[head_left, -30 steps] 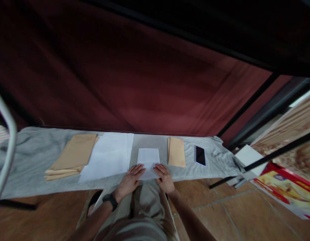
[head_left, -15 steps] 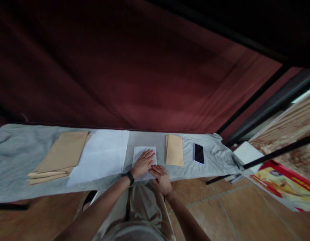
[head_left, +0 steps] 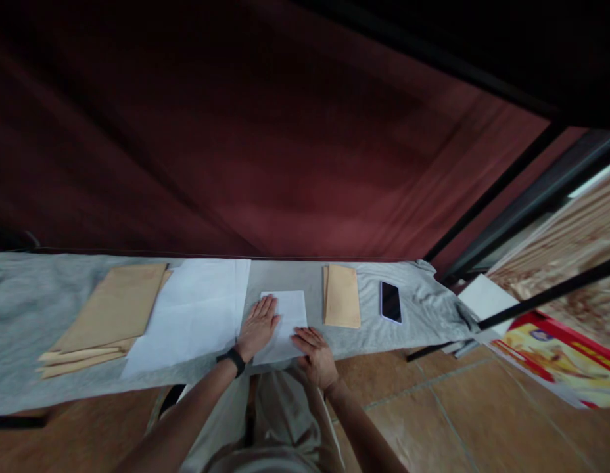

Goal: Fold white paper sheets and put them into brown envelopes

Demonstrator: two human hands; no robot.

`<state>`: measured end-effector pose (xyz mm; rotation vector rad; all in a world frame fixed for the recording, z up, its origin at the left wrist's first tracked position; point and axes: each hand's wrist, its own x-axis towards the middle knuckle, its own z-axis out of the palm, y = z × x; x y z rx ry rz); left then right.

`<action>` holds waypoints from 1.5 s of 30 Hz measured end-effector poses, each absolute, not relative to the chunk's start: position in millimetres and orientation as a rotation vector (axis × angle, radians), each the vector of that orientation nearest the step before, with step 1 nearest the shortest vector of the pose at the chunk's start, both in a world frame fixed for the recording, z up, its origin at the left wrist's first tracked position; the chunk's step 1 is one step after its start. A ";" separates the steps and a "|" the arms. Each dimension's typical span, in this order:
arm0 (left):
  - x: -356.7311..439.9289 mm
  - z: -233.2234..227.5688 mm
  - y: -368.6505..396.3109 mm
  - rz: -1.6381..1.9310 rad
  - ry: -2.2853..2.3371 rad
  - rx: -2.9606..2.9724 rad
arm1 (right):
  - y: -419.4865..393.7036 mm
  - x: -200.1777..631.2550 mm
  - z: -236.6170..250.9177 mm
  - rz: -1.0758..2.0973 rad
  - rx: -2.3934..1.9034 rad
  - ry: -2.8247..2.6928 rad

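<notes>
Two flat hands pin a small folded white sheet [head_left: 288,315] to the grey cloth [head_left: 39,309] over the surface, right at its near edge. My left hand [head_left: 257,326] lies on the sheet's left half, fingers spread and gripping nothing; my right hand [head_left: 313,348] presses its near right corner, also spread flat. I judge the main risk is slip: the cloth looks loose and wrinkled, so pressure could drag it and skew the paper or push it off the near edge. A larger white sheet [head_left: 191,315] lies just beside on the left, with a stack of brown envelopes [head_left: 108,315] beyond it. One brown envelope [head_left: 341,305] and a phone [head_left: 390,301] lie to the right, crowding that side.
</notes>
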<state>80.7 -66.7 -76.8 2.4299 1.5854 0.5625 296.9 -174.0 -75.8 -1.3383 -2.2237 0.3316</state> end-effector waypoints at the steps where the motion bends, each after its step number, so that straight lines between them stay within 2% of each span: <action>1: 76.8 -76.8 -73.0 0.533 1.575 2.426 | -174.2 296.3 -75.0 0.344 -1.346 -2.220; 8: 32.4 -72.1 -140.3 0.391 1.035 2.583 | -175.1 292.1 -74.3 0.374 -1.373 -2.152; 15: 33.0 -78.7 -142.0 0.473 1.166 2.581 | -173.5 288.2 -76.2 0.425 -1.385 -2.069; 19: 39.5 -79.2 -130.0 0.431 1.146 2.621 | -171.1 294.5 -67.5 0.579 -1.383 -2.107; 22: 36.3 -76.6 -129.2 0.386 1.100 2.653 | -169.4 306.3 -53.3 0.807 -1.351 -2.136; 26: 31.8 -74.4 -132.8 0.414 1.070 2.670 | -156.2 305.3 -33.7 0.986 -1.316 -1.972; 30: 31.5 -77.4 -134.2 0.481 1.070 2.697 | -125.3 268.2 -34.0 0.716 -1.363 -2.004; 36: 31.2 -83.0 -134.3 0.480 1.082 2.726 | -91.4 232.3 -65.1 0.273 -1.465 -2.274; 41: 32.2 -81.2 -135.8 0.492 1.094 2.702 | -80.6 251.1 -75.7 0.123 -1.596 -2.231; 45: 31.8 -76.7 -136.8 0.493 1.093 2.639 | -76.3 263.0 -78.1 0.169 -1.619 -2.099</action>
